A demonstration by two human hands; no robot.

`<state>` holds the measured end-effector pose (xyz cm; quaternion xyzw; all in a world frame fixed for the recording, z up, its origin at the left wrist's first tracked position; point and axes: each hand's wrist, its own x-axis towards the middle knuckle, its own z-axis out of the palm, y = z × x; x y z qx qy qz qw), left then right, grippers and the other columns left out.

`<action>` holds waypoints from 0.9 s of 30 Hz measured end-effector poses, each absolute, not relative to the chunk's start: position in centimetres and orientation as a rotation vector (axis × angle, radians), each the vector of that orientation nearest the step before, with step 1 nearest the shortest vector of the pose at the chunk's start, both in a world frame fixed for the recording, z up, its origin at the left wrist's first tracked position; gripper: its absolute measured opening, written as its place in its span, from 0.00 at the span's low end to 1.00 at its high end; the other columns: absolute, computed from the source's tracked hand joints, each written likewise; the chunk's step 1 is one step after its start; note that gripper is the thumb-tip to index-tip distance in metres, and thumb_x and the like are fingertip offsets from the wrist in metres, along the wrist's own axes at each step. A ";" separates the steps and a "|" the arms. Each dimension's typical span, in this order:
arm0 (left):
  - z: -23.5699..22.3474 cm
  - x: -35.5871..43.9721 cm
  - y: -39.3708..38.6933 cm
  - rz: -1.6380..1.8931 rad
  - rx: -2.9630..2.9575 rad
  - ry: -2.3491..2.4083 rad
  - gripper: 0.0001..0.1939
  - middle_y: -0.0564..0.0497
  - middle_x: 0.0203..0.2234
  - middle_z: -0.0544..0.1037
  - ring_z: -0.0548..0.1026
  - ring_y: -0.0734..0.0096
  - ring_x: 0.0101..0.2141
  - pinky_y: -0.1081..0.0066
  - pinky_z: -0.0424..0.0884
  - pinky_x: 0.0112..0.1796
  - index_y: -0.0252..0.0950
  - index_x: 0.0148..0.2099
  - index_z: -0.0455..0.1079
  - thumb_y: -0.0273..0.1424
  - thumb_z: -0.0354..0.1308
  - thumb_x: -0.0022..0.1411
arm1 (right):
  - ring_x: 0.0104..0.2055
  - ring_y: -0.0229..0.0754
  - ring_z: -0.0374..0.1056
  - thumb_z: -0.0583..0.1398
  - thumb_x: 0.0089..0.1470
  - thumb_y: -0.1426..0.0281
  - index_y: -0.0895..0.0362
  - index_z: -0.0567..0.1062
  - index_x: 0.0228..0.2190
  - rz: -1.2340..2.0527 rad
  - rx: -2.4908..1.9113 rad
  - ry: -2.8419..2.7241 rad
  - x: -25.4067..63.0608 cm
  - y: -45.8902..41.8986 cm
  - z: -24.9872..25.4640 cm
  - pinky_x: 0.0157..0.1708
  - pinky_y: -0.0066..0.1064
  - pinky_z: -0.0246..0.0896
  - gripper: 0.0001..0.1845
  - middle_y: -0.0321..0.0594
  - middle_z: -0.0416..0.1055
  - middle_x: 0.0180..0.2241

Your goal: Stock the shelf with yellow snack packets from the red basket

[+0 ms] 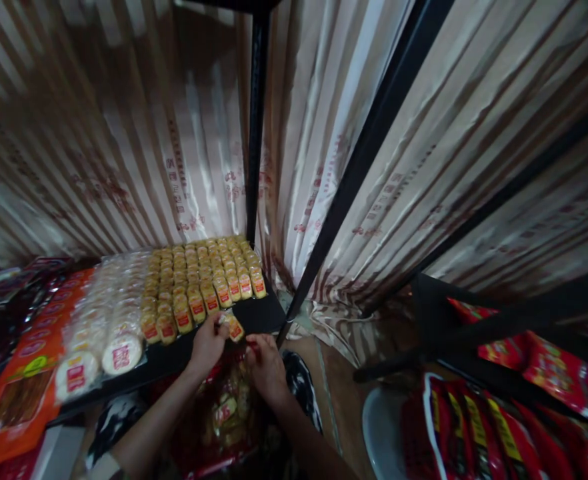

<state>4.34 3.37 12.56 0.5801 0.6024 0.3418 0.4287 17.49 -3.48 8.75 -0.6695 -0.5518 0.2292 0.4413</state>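
Left hand [208,343] pinches a small yellow plastic-wrapped snack packet with a red label [233,327], fingers clenched on its near end, holding it at the front edge of the black shelf board [259,315], just beside the last packet in the rows. Right hand [267,363] sits just below it, over a red see-through bag of more yellow packets [224,413]; the fingers curl downward, and I cannot tell whether they grip anything.

The packed rows of yellow red-labelled packets [201,280] stand tilted and leaning back, labels facing out, so they read from the front. Left of them lie round white cakes in clear wrap with red labels [109,330], stacked in lines. Further left, flat orange snack pouches [21,380].

The held packet is angled like its neighbours, matching the row. The bag is kept low and close under both hands, probably for short reaches.

Black metal shelf posts [258,127] cross the view; a striped cream-brown curtain [474,133] hangs behind. Red packets [474,427] lie at lower right.
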 end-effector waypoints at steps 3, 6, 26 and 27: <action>13.2 5.2 5.0 0.797 1.672 1.571 0.14 0.47 0.35 0.77 0.74 0.70 0.33 0.69 0.68 0.39 0.32 0.45 0.66 0.29 0.47 0.58 | 0.36 0.40 0.68 0.51 0.49 0.77 0.56 0.72 0.41 0.505 -1.570 -1.440 17.5 -1.7 8.9 0.41 0.34 0.66 0.18 0.43 0.68 0.39; 14.0 6.4 6.6 0.747 1.826 1.621 0.15 0.44 0.42 0.75 0.73 0.67 0.41 0.67 0.66 0.44 0.32 0.47 0.66 0.28 0.45 0.60 | 0.42 0.41 0.67 0.50 0.48 0.79 0.56 0.70 0.45 0.469 -1.490 -1.487 17.4 0.3 8.6 0.44 0.34 0.66 0.22 0.44 0.67 0.44; 12.6 8.0 11.1 0.682 2.121 1.644 0.20 0.41 0.47 0.71 0.72 0.63 0.46 0.65 0.68 0.46 0.32 0.55 0.60 0.25 0.45 0.60 | 0.50 0.42 0.62 0.49 0.50 0.80 0.58 0.67 0.50 0.354 -1.378 -1.555 17.5 5.8 5.6 0.52 0.35 0.61 0.25 0.48 0.65 0.46; 12.4 8.0 11.2 0.725 2.123 1.638 0.20 0.40 0.48 0.70 0.71 0.63 0.47 0.65 0.68 0.45 0.31 0.56 0.59 0.25 0.45 0.60 | 0.50 0.41 0.62 0.49 0.51 0.80 0.58 0.66 0.50 0.352 -1.366 -1.558 17.5 5.9 5.6 0.52 0.35 0.61 0.25 0.48 0.65 0.46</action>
